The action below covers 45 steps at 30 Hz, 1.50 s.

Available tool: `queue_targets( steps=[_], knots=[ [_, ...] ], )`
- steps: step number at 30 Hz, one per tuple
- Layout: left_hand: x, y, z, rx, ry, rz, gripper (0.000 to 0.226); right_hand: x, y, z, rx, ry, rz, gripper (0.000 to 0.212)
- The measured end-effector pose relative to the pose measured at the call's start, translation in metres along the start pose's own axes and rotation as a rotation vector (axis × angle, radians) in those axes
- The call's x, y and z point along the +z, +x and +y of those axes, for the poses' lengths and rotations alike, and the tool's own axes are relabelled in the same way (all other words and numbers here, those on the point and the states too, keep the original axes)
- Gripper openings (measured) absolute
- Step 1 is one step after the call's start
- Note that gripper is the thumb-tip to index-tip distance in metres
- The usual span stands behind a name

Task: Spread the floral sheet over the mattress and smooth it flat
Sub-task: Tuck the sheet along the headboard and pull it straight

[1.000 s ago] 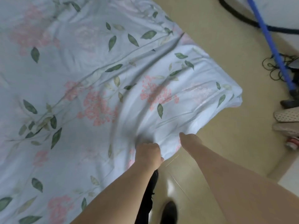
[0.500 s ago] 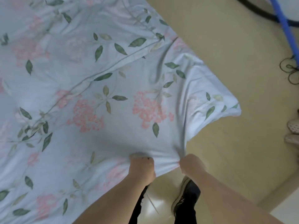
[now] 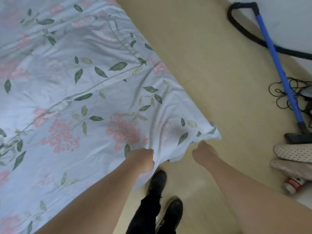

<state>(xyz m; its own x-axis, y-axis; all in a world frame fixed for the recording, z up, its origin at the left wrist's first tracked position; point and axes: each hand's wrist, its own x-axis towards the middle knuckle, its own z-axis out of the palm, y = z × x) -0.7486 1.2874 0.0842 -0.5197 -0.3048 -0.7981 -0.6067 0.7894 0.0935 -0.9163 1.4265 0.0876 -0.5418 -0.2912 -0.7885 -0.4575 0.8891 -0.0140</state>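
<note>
Head view: both hands, left hand (image 3: 143, 160) and right hand (image 3: 203, 153), grip the sheet (image 3: 94, 98) at its near corner, mid-spread; next, I judge, pulling it taut.

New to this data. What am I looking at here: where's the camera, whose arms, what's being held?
No robot: a person wears one camera on the head, looking down at their own bare arms. The left hand grips the near edge of the floral sheet, which lies spread over the bed with creases left. The right hand reaches to the sheet's corner; whether its fingers hold the cloth is hidden. On the floor lie a vacuum wand with hose, tangled cables and slippers.
</note>
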Motion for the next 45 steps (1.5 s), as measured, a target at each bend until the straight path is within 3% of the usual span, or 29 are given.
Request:
queue_targets(
  steps=[5,10,12,15,19,22,25,30,33,37,41,43,45],
  knots=[
    [-0.008,0.043,0.027,0.108,0.05,0.268,0.03,-0.028,0.034,0.016,-0.006,-0.256,0.173,0.038],
    [-0.002,0.088,0.055,0.033,0.094,0.362,0.043,-0.035,0.089,0.008,-0.023,-0.549,0.194,0.078],
    [-0.001,0.104,0.065,0.014,0.119,0.341,0.045,-0.034,0.109,0.0,-0.077,-0.761,0.212,0.07],
    [-0.003,0.118,0.076,0.043,0.188,0.232,0.03,-0.044,0.134,-0.006,-0.274,-1.033,0.255,0.032],
    [-0.011,0.122,0.08,0.048,0.072,0.069,0.022,-0.057,0.143,0.005,-0.402,-0.916,0.196,0.027],
    [-0.032,0.111,0.105,0.114,-0.104,-0.025,0.015,-0.078,0.137,0.036,-0.376,-0.855,0.147,0.024],
    [-0.053,0.095,0.138,0.189,-0.133,-0.052,0.016,-0.102,0.128,0.063,-0.336,-0.851,0.084,0.02],
    [-0.078,0.09,0.127,0.048,-0.215,-0.141,0.026,-0.125,0.112,0.061,-0.326,-0.791,0.061,0.024],
    [-0.108,0.085,0.086,-0.082,-0.256,-0.01,0.028,-0.145,0.109,0.023,-0.385,-0.727,0.147,0.029],
    [-0.14,0.083,0.018,-0.299,-0.282,0.193,0.042,-0.158,0.108,-0.055,-0.612,-0.65,0.336,0.051],
    [-0.158,0.085,-0.054,-0.519,-0.373,0.299,0.042,-0.159,0.116,-0.146,-0.758,-0.585,0.433,0.069],
    [-0.161,0.089,-0.082,-0.589,-0.539,0.348,0.048,-0.159,0.119,-0.182,-0.775,-0.546,0.435,0.074],
    [-0.165,0.101,-0.114,-0.654,-0.923,0.375,0.052,-0.161,0.126,-0.219,-0.778,-0.496,0.404,0.075]
  ],
)
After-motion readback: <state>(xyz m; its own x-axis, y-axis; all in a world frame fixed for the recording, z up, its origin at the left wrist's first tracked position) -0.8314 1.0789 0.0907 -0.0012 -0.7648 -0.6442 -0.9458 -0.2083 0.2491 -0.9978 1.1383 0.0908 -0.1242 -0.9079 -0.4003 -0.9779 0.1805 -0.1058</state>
